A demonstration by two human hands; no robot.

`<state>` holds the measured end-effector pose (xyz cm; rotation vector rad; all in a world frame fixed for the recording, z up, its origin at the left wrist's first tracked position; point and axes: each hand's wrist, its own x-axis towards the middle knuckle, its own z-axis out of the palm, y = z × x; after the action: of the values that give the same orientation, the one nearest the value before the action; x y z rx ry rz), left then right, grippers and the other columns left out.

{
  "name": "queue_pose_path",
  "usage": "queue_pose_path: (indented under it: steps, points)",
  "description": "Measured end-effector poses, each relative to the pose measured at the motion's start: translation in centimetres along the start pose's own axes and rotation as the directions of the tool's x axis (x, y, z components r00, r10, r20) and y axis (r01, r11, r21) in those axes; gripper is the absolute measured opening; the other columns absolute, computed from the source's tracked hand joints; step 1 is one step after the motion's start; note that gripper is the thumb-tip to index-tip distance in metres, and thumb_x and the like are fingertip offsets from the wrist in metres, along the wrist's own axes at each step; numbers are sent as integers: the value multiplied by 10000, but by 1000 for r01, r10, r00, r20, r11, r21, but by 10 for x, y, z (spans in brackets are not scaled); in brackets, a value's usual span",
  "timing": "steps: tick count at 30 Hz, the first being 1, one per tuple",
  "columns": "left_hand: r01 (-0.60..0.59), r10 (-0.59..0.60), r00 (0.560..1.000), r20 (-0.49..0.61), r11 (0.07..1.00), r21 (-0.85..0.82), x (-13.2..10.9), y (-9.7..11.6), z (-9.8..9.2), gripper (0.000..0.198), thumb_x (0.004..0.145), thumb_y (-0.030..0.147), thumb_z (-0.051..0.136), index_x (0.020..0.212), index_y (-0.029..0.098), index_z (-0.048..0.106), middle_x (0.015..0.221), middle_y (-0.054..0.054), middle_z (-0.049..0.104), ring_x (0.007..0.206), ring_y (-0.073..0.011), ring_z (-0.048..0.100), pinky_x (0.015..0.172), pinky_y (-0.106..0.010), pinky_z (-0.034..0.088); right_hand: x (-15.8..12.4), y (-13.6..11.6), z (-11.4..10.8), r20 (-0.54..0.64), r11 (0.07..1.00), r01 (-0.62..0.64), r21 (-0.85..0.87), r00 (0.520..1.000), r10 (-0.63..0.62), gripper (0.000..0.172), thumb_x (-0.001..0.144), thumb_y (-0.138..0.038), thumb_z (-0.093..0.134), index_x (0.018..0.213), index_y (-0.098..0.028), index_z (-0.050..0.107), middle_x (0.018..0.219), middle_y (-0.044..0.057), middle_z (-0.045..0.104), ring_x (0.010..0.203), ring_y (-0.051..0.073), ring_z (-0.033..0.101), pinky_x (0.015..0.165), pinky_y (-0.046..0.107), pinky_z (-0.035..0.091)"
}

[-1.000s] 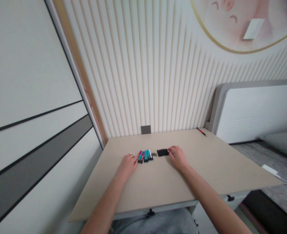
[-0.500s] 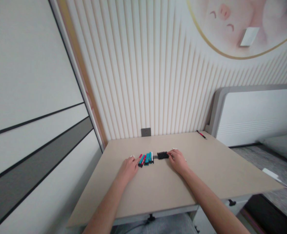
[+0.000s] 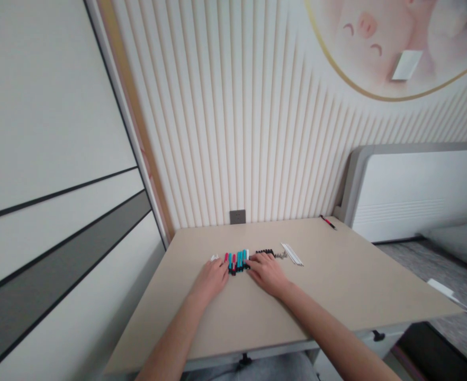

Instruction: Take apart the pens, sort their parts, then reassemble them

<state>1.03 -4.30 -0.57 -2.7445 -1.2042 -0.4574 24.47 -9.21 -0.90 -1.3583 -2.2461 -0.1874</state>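
A row of teal, red and white pen parts lies on the beige table. My left hand rests at the row's left end, fingers curled against it. My right hand lies flat at the row's right end, fingers stretched toward it, and covers part of a row of black pen parts. Just right of the black row sit small metal springs and a bundle of white refills. A small white piece lies beyond my left fingers.
A red-and-black pen lies at the table's far right corner. A grey wall socket sits on the ribbed wall behind the table. A white headboard stands to the right; a white charger and cable lie on the floor.
My right hand has moved left from the black row's right end to the coloured row's right end, uncovering the springs and white refills. My left hand has stayed put.
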Motion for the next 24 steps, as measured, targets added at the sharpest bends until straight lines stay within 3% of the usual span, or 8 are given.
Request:
queue_pose_path:
  steps: [8,14,24]
  points:
    - [23,-24,999,-32,998,-58,0,-1,5,185,923,214,481,1003,178,643,982,-100,615,934,-232,603,873,-380,480,7,-1,6,34,1000,-2,23,999,1,218,927,-267,555,1105,-294,679,1029,49,647,993,216,547,873,357,384]
    - [9,-16,998,-64,995,-99,-1,-5,10,198,925,208,469,1040,171,626,996,-102,608,991,-234,588,948,-383,464,1,-1,2,8,998,-13,69,1000,12,258,938,-210,513,1149,-265,652,1052,64,650,992,218,548,862,352,403]
    - [69,-68,997,24,996,-56,-2,-2,8,404,883,110,419,1264,188,528,1018,-98,587,928,-223,601,866,-343,479,-11,-1,-3,-17,994,-54,96,998,56,241,948,-216,480,1092,-225,673,1020,75,653,968,212,557,853,345,435]
